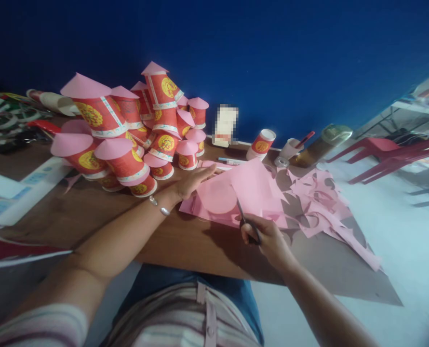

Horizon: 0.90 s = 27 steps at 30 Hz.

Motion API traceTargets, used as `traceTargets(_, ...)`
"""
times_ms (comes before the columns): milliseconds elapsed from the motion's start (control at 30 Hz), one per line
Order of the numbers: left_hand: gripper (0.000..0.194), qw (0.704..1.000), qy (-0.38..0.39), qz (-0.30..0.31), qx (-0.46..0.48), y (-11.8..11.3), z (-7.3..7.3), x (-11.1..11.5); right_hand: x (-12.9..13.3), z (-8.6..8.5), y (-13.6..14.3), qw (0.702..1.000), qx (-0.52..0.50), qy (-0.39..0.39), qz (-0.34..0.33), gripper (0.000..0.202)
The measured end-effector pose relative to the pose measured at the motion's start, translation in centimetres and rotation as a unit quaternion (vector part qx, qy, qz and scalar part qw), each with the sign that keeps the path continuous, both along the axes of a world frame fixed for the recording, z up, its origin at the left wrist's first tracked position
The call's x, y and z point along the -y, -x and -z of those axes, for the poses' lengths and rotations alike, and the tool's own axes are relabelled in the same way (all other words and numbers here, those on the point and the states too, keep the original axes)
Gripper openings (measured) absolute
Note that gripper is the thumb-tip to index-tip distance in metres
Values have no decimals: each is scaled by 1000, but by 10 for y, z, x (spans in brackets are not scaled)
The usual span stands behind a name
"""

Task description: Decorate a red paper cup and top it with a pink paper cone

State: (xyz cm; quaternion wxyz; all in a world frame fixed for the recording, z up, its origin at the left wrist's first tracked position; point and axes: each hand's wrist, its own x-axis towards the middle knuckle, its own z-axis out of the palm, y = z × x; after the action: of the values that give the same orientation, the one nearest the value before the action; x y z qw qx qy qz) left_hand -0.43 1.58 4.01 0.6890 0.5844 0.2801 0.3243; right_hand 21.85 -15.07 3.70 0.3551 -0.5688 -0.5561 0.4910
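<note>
My right hand (263,236) grips dark-handled scissors (250,227), their blades against a pink sheet (252,185) that is lifted and partly cut. A round pink shape (220,196) shows at the left of that sheet. My left hand (197,180) holds the left edge of the pink paper, thumb and fingers partly hidden by it. Under it lie more pink sheets (189,206) on the brown table (185,246).
Red paper cups (124,164) with pink cone tops are stacked at the left. Pink scraps (317,202) spread over the right side. Behind stand a lone cup (261,143), a tape roll (281,162) and a bottle (323,144). A power strip (30,190) lies far left.
</note>
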Motion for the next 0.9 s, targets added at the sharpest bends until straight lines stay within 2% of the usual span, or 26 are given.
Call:
traceTargets(100,83,991,90,51,85,-1,2,3,1,-1,3,996,-40,-47,60,45)
traceTargets(200,90,991,64,37,115,-8,4,11,4,2,6,991,-55,-64,108,46)
traceTargets(267,89,995,30,29,89,-15,5,19,5,5,10,989,-61,-57,124,43)
traceTargets(400,67,999,-8,-33,-2,-25,7,30,4,11,16,987,-91,-32,125,40)
traceTargets(500,56,997,-12,-75,2,-27,9,31,4,13,17,988,-103,-21,114,43)
traceTargets(600,54,994,3,-106,20,-26,12,27,4,13,17,991,-93,-16,95,47)
traceTargets(900,54,998,2,-57,25,-24,7,26,2,16,16,993,-67,-31,88,43)
